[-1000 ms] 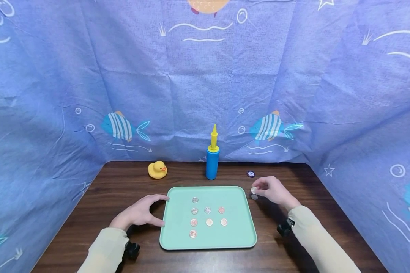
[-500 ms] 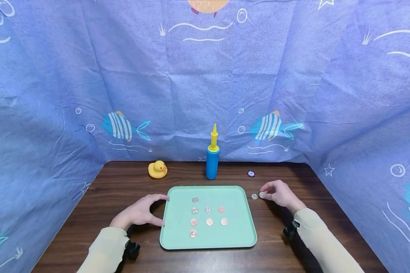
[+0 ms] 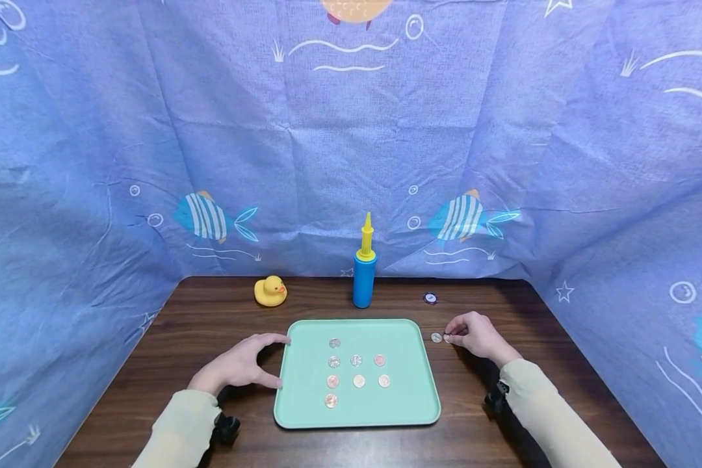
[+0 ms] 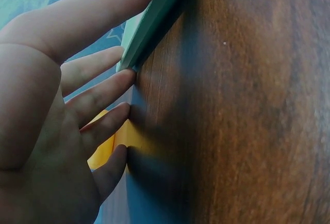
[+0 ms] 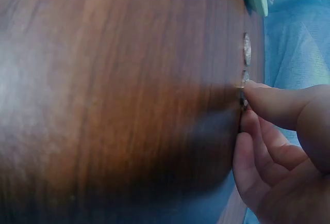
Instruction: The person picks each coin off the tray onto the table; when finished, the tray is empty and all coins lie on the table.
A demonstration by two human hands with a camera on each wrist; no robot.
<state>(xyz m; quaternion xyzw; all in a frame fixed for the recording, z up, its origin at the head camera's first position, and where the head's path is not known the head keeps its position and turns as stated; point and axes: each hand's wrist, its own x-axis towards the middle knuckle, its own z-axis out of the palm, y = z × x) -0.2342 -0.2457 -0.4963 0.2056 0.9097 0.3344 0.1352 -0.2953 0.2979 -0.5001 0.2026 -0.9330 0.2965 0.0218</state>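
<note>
My left hand (image 3: 242,362) reaches to the left edge of a mint-green tray (image 3: 292,406), thumb and fingertips spread along its rim. In the left wrist view the thumb lies against the tray's side, fingers extended. Several silver and copper-toned coins (image 3: 359,381) lie flat in the tray in loose rows. Right of the tray, my right hand (image 3: 481,337) pinches a small coin (image 3: 447,338) between thumb and fingers, low at the tabletop. Part of that coin is hidden by the thumb in the right wrist view. Beside it, a silver coin (image 5: 247,49) lies on the wood.
A yellow rubber duck (image 3: 270,291) sits at the back left. Behind the tray stands a blue hand pump (image 3: 363,283) with a yellow nozzle. A dark poker chip (image 3: 429,298) lies beyond my right hand. Blue printed cloth (image 3: 351,162) surrounds the dark wooden table (image 3: 222,312).
My right hand moved right and down from over the silver coin, bringing the pinched coin to the table just right of it. The left hand and the tray have stayed put.
</note>
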